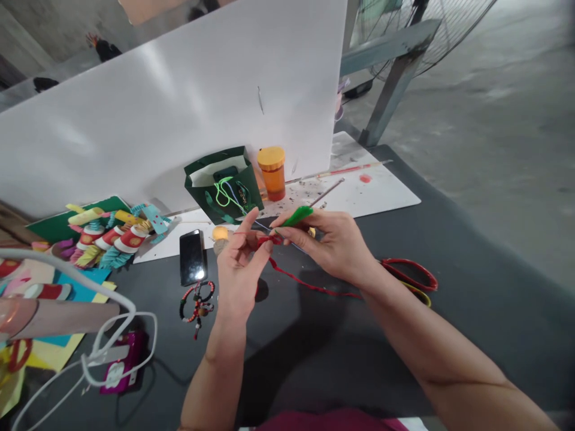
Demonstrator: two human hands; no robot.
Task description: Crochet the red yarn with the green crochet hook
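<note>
Far left, rolled coloured paper crafts [112, 236]; near them a black phone [192, 257] and a red-and-black beaded bracelet [197, 301] on the dark grey table [449, 335]. Centre: left hand [240, 269], thumb & forefinger pinched narrow on the bunched end of a thin red cord [309, 287], which trails right to coiled red loops [411, 275]. Right hand [335, 242], fingers closed on a green-handled thin metal tool [297, 216], tip at the pinch. Step prob. hooking/knotting the cord; the next pull calls for a firm L pinch w/ a steady tool tip.
</note>
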